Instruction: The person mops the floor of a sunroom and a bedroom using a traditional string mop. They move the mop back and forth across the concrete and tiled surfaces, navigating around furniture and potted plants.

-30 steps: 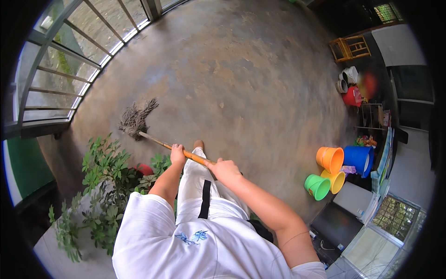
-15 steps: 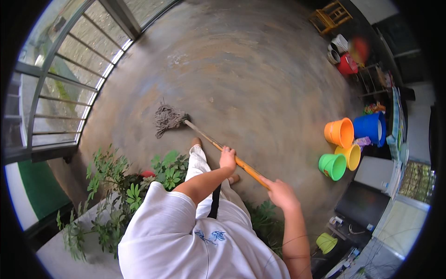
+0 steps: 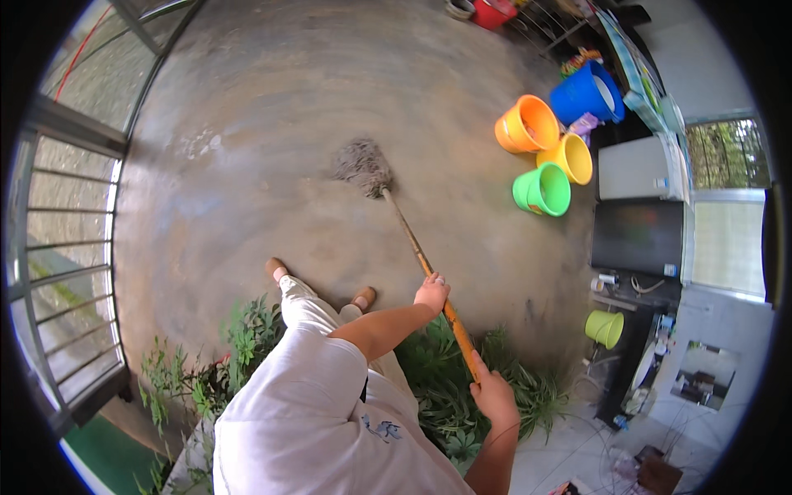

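The concrete floor (image 3: 272, 148) takes up most of your view, curving away to a metal railing (image 3: 58, 272) along your left. A dark cabinet (image 3: 635, 239) with a pale box on top stands at your right, and green plants (image 3: 445, 388) crowd the floor around and behind your feet. Well out to the right of the mop stand four plastic buckets in a tight cluster: a blue bucket (image 3: 587, 91), an orange bucket (image 3: 528, 124), a yellow bucket (image 3: 566, 158) and a green bucket (image 3: 543, 190), all tipped so their mouths face you, and a smaller lime bucket (image 3: 605, 327) sits near the cabinet's foot. Nothing lies between the mop and the buckets. You hold the mop (image 3: 404, 239) with its long axis running diagonally, from low at your right up and away to the left; its grey stringy head (image 3: 361, 165) rests on the floor ahead of your feet, pointing away from you, and the orange end of the handle comes back toward your body. Your left hand (image 3: 432, 294) is wrapped around the handle partway down, fingers closed on it, and your right hand (image 3: 493, 394) grips the handle's near end just above the plants, fingers likewise clamped round it.
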`<move>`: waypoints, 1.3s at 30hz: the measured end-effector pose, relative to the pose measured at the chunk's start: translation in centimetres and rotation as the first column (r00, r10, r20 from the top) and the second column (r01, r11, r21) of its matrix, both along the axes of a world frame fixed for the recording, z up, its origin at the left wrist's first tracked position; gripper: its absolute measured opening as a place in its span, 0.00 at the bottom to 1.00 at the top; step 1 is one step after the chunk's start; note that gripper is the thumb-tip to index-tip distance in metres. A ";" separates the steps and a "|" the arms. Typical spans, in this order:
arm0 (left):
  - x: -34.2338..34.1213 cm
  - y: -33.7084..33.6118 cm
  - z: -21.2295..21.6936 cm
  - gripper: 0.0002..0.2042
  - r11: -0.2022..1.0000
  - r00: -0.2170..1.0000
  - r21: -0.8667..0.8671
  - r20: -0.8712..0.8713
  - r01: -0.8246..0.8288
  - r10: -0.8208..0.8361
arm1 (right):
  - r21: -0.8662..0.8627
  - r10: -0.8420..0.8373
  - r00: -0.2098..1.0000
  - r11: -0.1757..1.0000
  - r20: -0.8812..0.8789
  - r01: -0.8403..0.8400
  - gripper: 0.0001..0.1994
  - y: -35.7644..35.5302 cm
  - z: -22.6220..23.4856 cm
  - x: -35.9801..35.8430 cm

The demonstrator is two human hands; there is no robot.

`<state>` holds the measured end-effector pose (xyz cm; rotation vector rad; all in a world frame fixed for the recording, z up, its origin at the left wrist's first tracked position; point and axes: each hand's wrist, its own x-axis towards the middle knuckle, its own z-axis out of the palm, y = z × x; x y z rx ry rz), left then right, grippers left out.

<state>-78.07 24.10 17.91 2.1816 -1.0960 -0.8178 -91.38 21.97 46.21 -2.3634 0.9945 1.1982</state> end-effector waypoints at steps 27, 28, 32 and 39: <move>14.1 16.7 6.2 0.13 0.790 0.891 0.414 -0.243 0.453 -0.384 | 0.692 -0.275 0.921 0.608 -0.276 0.389 0.44 5.9 4.7 14.2; 15.9 19.4 5.5 0.13 0.819 0.924 0.429 -0.209 0.381 -0.321 | 0.714 -0.232 0.930 0.595 -0.287 0.368 0.44 7.2 4.1 16.9; 22.3 30.3 1.8 0.12 0.874 0.994 0.478 -0.101 0.087 -0.043 | 0.761 0.033 0.966 0.623 -0.258 0.182 0.45 13.1 0.0 27.7; 29.7 48.6 -3.4 0.09 0.661 0.787 0.506 0.058 -0.554 0.615 | 0.767 0.591 0.793 0.575 -0.149 -0.285 0.46 29.9 -3.7 45.2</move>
